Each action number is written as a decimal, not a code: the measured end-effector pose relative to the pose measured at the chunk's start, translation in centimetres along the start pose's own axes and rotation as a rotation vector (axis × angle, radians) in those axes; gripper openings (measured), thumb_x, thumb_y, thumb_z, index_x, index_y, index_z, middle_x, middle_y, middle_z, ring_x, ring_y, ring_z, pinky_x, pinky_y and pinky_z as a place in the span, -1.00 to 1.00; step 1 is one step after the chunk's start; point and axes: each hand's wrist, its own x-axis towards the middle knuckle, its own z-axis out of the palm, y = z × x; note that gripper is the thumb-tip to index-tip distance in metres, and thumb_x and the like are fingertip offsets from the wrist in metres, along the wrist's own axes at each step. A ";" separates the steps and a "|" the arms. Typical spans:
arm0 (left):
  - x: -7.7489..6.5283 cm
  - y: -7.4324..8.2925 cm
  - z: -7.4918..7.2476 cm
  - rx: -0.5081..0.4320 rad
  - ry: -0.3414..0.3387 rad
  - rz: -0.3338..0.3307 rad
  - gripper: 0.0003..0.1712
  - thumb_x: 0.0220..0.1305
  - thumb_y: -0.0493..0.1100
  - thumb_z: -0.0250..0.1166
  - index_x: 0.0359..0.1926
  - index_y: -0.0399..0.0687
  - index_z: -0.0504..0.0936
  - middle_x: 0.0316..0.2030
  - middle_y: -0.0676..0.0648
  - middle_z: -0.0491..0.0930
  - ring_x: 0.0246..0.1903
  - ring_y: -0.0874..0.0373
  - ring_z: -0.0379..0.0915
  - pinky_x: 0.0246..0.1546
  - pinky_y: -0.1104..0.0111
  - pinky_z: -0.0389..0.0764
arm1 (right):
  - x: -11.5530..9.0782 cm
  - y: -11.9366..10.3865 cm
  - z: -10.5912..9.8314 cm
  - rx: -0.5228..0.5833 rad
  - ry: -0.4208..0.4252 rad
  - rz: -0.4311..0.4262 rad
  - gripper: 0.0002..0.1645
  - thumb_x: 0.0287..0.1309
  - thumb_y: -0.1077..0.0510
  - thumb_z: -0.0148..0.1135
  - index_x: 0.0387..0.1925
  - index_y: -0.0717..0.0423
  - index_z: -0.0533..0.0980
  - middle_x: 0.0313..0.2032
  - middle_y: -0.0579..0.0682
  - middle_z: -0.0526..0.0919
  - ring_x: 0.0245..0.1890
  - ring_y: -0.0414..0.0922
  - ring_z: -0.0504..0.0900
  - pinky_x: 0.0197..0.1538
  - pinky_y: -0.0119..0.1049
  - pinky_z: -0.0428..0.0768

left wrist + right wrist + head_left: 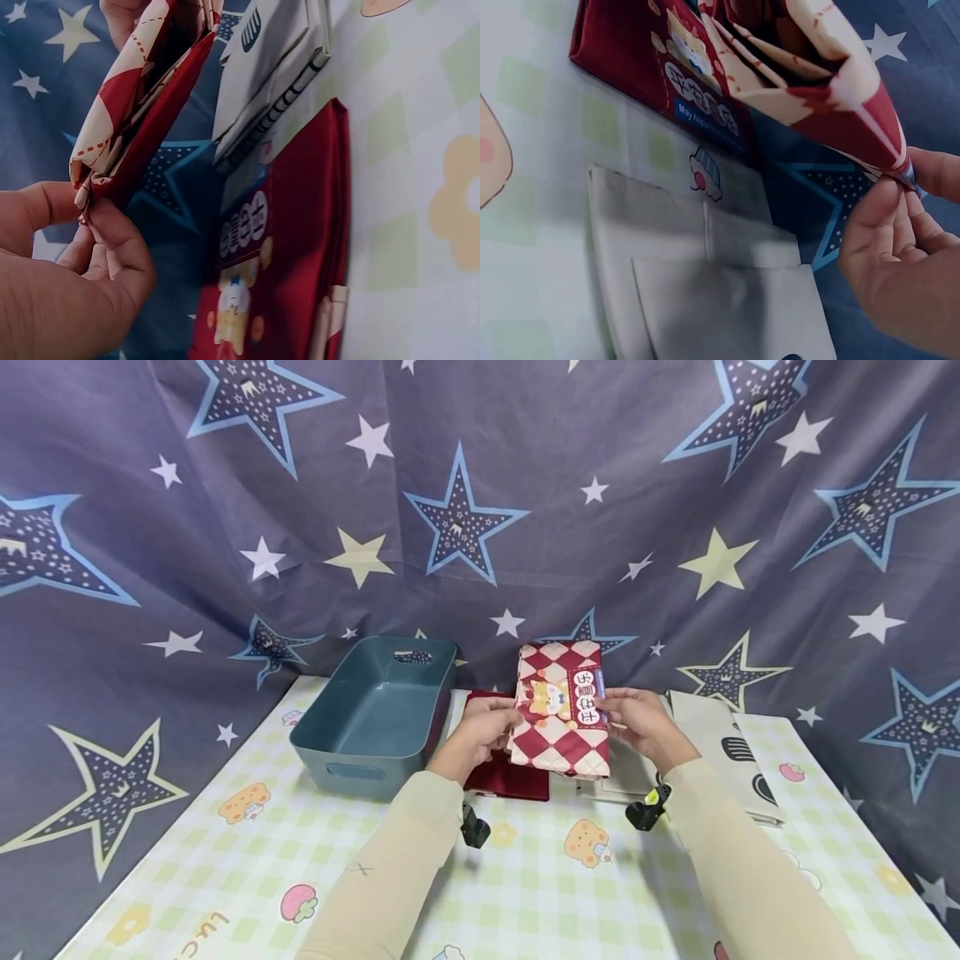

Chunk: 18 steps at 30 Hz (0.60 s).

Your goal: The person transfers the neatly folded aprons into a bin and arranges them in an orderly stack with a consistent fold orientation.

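Red-and-cream diamond-patterned folded fabric (562, 750) held above the table by opposite edges.
Left hand (482, 731) and right hand (641, 718), apart, each pinch one side; teal bin (401, 777) left, rim open upward; dark-red folded fabric (513, 782) below; gingham tablecloth (525, 893) stretches nearer.

dark red bundle (517, 783) partly hidden behind checkered bundle (562, 710), sleeves (390, 877) cut off below

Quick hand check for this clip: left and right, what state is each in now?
Left hand: closed, pinching one edge of the folded diamond-patterned fabric.
Right hand: closed, pinching its opposite edge.
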 end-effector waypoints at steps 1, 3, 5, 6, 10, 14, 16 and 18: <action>-0.1 0.2 -0.1 0.014 0.005 -0.003 -0.52 0.20 -0.32 0.32 0.18 -0.11 0.65 -0.52 0.02 0.50 -0.65 0.16 0.29 -0.56 0.29 0.26 | 0.0 -0.1 0.1 -0.001 0.002 -0.005 -0.58 0.36 0.27 0.26 0.19 0.27 0.42 -0.21 -0.03 0.64 -0.28 -0.19 0.66 -0.20 -0.37 0.65; -0.3 0.5 -0.1 0.023 0.008 0.007 -0.53 0.22 -0.31 0.31 0.18 -0.10 0.65 -0.51 0.02 0.51 -0.66 0.17 0.29 -0.57 0.30 0.23 | -0.1 -0.3 0.2 -0.002 0.007 -0.013 -0.60 0.36 0.26 0.26 0.17 0.26 0.43 -0.20 -0.02 0.63 -0.28 -0.18 0.65 -0.21 -0.37 0.65; -0.4 0.7 -0.3 0.020 0.011 0.025 -0.54 0.24 -0.32 0.30 0.19 -0.14 0.64 -0.41 0.00 0.56 -0.63 0.18 0.33 -0.56 0.31 0.33 | -0.2 -0.5 0.4 -0.001 0.012 -0.014 -0.60 0.36 0.26 0.27 0.17 0.25 0.44 -0.19 -0.01 0.63 -0.26 -0.17 0.65 -0.21 -0.36 0.65; -0.5 0.9 -0.3 0.016 0.011 0.038 -0.53 0.24 -0.33 0.30 0.20 -0.17 0.63 -0.36 -0.03 0.58 -0.61 0.18 0.34 -0.56 0.35 0.37 | -0.2 -0.6 0.4 -0.005 0.012 -0.016 -0.59 0.37 0.25 0.26 0.18 0.25 0.44 -0.17 -0.01 0.63 -0.25 -0.17 0.64 -0.21 -0.36 0.65; -0.9 1.4 -0.7 0.011 0.012 0.072 -0.53 0.26 -0.37 0.29 0.21 -0.27 0.61 -0.18 -0.13 0.60 -0.52 0.18 0.41 -0.51 0.43 0.51 | -0.5 -1.0 1.0 -0.007 0.005 -0.026 -0.59 0.38 0.25 0.26 0.19 0.24 0.44 -0.14 -0.01 0.61 -0.22 -0.16 0.63 -0.20 -0.35 0.65; -1.4 2.1 -1.2 0.006 0.003 0.087 -0.53 0.27 -0.39 0.27 0.22 -0.31 0.59 -0.15 -0.15 0.59 -0.45 0.16 0.45 -0.42 0.39 0.53 | -0.8 -1.4 1.5 0.018 -0.011 -0.041 -0.65 0.37 0.27 0.25 0.13 0.23 0.45 -0.14 0.00 0.60 -0.23 -0.15 0.63 -0.18 -0.34 0.64; -1.6 2.4 -1.5 0.001 -0.002 0.095 -0.53 0.27 -0.39 0.26 0.22 -0.32 0.58 -0.19 -0.13 0.59 -0.46 0.16 0.42 -0.46 0.42 0.48 | -0.9 -1.6 1.7 0.025 -0.014 -0.046 -0.69 0.37 0.27 0.26 0.09 0.20 0.46 -0.14 0.00 0.59 -0.23 -0.15 0.63 -0.18 -0.33 0.64; -1.7 2.7 -1.7 0.000 -0.003 0.104 -0.53 0.27 -0.40 0.26 0.21 -0.33 0.58 -0.25 -0.11 0.58 -0.53 0.17 0.36 -0.54 0.45 0.39 | -1.1 -1.9 2.0 0.030 -0.014 -0.051 -0.71 0.36 0.26 0.27 0.07 0.20 0.46 -0.14 0.01 0.58 -0.23 -0.15 0.62 -0.19 -0.33 0.64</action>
